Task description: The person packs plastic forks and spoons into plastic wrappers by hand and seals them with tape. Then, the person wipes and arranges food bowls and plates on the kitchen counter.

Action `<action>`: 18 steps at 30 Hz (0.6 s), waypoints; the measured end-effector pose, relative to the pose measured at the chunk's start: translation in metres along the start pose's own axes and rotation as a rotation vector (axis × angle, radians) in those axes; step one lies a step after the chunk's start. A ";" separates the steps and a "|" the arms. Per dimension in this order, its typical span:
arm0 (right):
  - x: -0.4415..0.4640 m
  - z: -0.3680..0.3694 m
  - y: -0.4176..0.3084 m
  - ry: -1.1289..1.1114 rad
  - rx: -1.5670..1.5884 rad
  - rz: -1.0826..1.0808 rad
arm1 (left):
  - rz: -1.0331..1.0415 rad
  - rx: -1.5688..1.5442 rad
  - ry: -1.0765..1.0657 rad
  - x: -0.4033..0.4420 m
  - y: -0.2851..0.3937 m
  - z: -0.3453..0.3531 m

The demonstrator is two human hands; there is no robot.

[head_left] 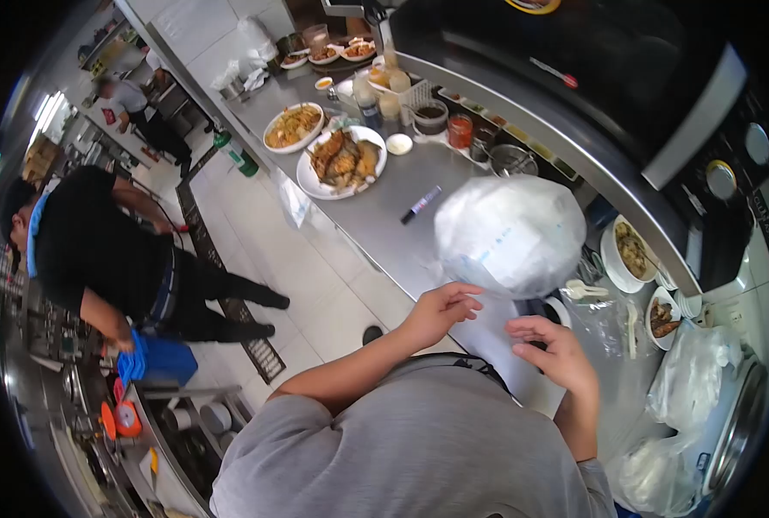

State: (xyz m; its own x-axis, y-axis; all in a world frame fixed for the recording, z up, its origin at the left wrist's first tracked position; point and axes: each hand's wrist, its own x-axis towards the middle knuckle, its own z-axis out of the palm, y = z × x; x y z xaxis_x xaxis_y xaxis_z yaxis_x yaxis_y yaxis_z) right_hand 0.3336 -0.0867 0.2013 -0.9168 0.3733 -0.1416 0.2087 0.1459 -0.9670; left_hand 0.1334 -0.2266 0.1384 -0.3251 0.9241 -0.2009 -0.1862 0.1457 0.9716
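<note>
A bulky white plastic bag (510,233) with faint blue print sits on the steel counter in front of me. My left hand (441,315) is just below the bag's lower left edge, its fingers loosely bent and apart; whether a fingertip touches the plastic I cannot tell. Over the counter's near edge, my right hand (557,350) has thumb and fingers spread, with nothing visible in it. Left of the bag lies a dark marker pen (421,205). Beyond it are a white plate of browned food (307,181) and a plate of shredded food (294,128).
Sauce bottles (369,104), a red jar (460,131) and a metal pot (512,160) line the counter's back. To my right are a white bowl of food (630,250), plastic spoons (585,291) and clear bags (693,371). A person in black (117,242) stands at left.
</note>
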 end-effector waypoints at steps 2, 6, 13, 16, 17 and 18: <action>0.045 0.040 -0.001 -0.025 0.010 -0.038 | 0.038 -0.009 0.024 -0.003 -0.008 -0.068; 0.129 0.121 0.004 -0.097 0.169 0.042 | -0.001 -0.073 0.278 -0.010 0.006 -0.209; 0.244 0.180 0.014 -0.115 0.157 0.089 | -0.099 0.096 0.845 0.063 -0.029 -0.419; 0.271 0.166 0.002 -0.035 0.055 0.126 | -0.207 0.003 0.730 0.114 -0.044 -0.455; 0.278 0.158 0.000 -0.007 0.066 0.129 | -0.166 0.136 0.724 0.132 -0.060 -0.467; 0.284 0.150 -0.002 0.015 0.079 0.139 | -0.132 0.265 0.720 0.144 -0.086 -0.484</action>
State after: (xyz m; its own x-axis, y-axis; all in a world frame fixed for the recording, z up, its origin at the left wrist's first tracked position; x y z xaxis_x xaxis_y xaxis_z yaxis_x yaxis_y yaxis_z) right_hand 0.0218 -0.1182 0.1315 -0.8759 0.3982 -0.2724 0.3052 0.0202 -0.9521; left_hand -0.3465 -0.2766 -0.0342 -0.8545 0.4492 -0.2607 -0.0673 0.4020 0.9132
